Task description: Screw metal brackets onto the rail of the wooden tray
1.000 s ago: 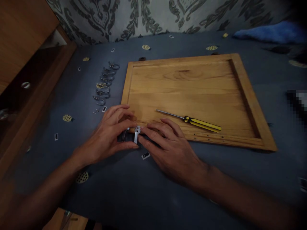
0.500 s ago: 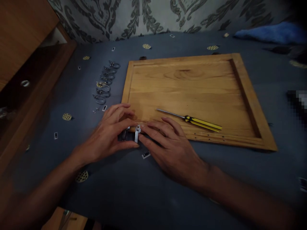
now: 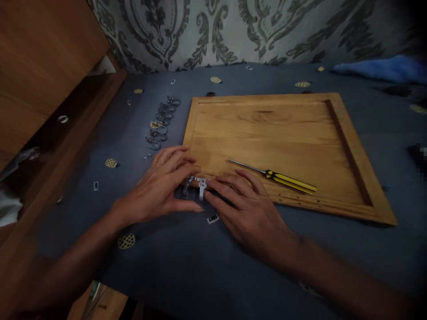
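Note:
A silvery metal hook point(image 3: 202, 184) with two prongs lies against the near-left edge of a framed wooden panel point(image 3: 267, 146). My left hand point(image 3: 156, 191) curls round its left side, index finger above it and thumb below, the other fingers resting on the panel's corner. From the right, my right hand point(image 3: 248, 202) presses fingertips and thumb against the same hook, its remaining fingers lying on the frame. A screwdriver point(image 3: 290, 182) with a yellow and black handle rests on the panel, just beyond my right hand. How firmly each hand grips is partly hidden.
Several metal hooks point(image 3: 163, 116) lie in a row on the dark patterned cloth point(image 3: 233, 275), with tiny screws point(image 3: 148, 157) near them. Small holes point(image 3: 299, 199) dot the frame's near rail. A wooden cabinet point(image 3: 56, 49) stands left; a blue cloth point(image 3: 383, 69) lies at the far right.
The view has tilted up and left, so everything sits lower and further right. The hook has turned slightly between my hands, and both its prongs show more clearly.

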The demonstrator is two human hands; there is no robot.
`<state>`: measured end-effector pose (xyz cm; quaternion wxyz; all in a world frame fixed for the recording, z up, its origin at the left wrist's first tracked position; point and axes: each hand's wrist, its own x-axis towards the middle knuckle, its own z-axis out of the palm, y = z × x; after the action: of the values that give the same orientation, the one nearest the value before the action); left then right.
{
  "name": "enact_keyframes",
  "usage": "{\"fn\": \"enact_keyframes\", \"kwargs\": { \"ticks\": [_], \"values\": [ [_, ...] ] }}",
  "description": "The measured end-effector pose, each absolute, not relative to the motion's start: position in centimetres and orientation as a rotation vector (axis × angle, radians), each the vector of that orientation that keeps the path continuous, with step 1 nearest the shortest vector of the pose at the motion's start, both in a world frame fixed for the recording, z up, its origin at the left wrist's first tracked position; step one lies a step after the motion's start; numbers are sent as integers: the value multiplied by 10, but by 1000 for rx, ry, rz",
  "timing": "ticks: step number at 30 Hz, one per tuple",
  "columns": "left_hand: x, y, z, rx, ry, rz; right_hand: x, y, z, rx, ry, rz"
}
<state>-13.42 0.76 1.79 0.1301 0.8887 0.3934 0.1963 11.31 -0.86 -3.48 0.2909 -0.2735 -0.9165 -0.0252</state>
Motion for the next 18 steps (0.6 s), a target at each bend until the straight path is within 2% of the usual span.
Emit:
{"fn": "enact_keyframes", "kwargs": {
  "ticks": [5, 8, 12, 18],
  "values": [
    [-165, 13, 51, 2413, 1351, 863, 115, -7, -37, -720, -2465, -93],
    [-187, 18, 49, 2358, 1562, 952, 115, -5, -38, -697, -2469, -122],
    [-206, 27, 27, 2315, 1851, 702, 115, -4, -39, -674, -2474, -144],
    [-214, 32, 10, 2311, 1982, 326, 116, -4, -39, -670, -2494, -161]
  ]
}}
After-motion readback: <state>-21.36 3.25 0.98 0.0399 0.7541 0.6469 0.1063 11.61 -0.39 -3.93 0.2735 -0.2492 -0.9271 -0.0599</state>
